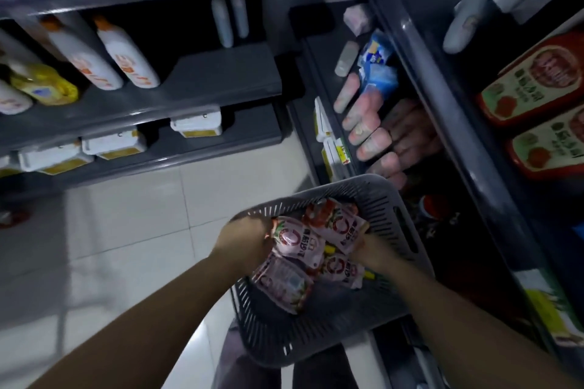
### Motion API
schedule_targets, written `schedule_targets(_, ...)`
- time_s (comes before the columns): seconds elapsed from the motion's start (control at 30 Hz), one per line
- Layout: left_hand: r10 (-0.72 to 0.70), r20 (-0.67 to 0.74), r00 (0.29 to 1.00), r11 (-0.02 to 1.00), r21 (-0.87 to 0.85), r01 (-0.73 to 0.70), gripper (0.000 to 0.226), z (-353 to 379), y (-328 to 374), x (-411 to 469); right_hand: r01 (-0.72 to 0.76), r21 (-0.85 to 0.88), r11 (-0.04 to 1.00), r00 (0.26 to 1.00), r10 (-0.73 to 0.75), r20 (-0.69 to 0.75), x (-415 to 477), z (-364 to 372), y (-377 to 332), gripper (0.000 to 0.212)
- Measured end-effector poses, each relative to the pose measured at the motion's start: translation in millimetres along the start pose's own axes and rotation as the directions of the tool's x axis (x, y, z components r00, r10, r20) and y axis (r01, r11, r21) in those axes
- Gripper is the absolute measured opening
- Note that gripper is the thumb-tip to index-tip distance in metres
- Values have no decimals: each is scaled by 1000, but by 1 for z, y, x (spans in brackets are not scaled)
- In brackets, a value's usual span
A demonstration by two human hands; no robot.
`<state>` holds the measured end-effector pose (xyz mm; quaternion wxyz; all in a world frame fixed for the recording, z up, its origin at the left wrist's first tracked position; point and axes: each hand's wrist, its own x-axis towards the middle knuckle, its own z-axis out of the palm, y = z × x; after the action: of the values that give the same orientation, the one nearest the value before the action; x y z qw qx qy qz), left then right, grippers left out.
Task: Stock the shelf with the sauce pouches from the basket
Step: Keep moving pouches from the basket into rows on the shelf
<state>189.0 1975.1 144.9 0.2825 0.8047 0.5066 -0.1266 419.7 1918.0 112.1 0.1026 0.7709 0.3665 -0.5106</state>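
Note:
A grey slotted plastic basket [392, 199] sits low in front of me, beside the right-hand shelf unit [442, 98]. Inside lie several pink and red sauce pouches. My left hand [245, 238] is shut on the upper left pouch [300, 241] at its top edge. My right hand [373, 254] reaches in from the right and grips the lower corner of the upper right pouch [335, 223]. Two more pouches [282, 283] lie flat under them. On the right shelf, a row of pink pouches [363, 123] stands below larger red sauce pouches [537, 82].
A grey shelf unit [189, 85] on the left holds white bottles with orange caps [126, 57], a yellow bottle and white boxes. Blue packs [377, 69] sit on the right shelf. White tiled floor [126, 230] runs between the units. My legs are under the basket.

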Motion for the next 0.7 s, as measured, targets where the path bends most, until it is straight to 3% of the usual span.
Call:
schedule_targets(0.1, -13, 63, 998, 999, -48, 16, 30, 20, -2, 19, -94, 143, 985, 996, 92, 20, 20, 7, 7, 43)
schedule_targets(0.2, -24, 121, 992, 996, -81, 34, 35, 43, -4, 40, -122, 351, 928, 992, 124, 17, 39, 13, 15, 11)
schedule_targets(0.27, -17, 154, 988, 997, -74, 29, 43, 59, -6, 53, -137, 531, 836, 990, 132, 49, 50, 18, 16, 4)
schedule_targets(0.33, -1, 197, 980, 1000, -18, 5, 51, 76, -7, 66, -203, 649, 734, 979, 177, 105, 68, 26, 21, 34)
schedule_targets(0.43, 36, 222, 974, 996, 69, -52, 60, 98, -8, 84, -333, 797, 504, 941, 227, 250, 88, 35, 23, 46)
schedule_targets(0.6, 68, 268, 961, 990, 101, -98, 79, 132, -6, 105, -407, 898, -165, 887, 163, 432, 108, 46, 13, 61)
schedule_targets(0.7, 58, 266, 962, 993, 88, -84, 80, 147, -4, 115, -382, 848, -369, 876, 148, 459, 120, 44, 10, 60)
